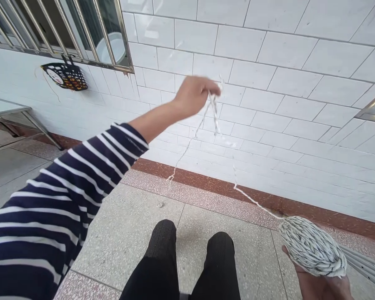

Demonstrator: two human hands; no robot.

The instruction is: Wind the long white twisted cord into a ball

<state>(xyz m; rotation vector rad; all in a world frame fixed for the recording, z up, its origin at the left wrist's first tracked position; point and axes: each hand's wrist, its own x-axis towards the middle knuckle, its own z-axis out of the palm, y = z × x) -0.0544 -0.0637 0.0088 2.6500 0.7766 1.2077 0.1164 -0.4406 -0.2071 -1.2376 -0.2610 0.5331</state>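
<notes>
Ball of string (312, 246) low at near right, cradled on the upturned right hand (323, 283), fingers loosely spread beneath so it can turn and pay out. Strand (253, 201) rising left to the raised left hand (193, 96), pinched at the fingertips, arm stretched far to draw it taut. Loose end dangling below. Beyond: tiled wall (268, 75), basket (65, 76) under window at far left.

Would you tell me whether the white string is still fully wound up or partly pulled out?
Partly pulled out: a strand runs from the ball on the right hand up to the raised left hand.
</notes>
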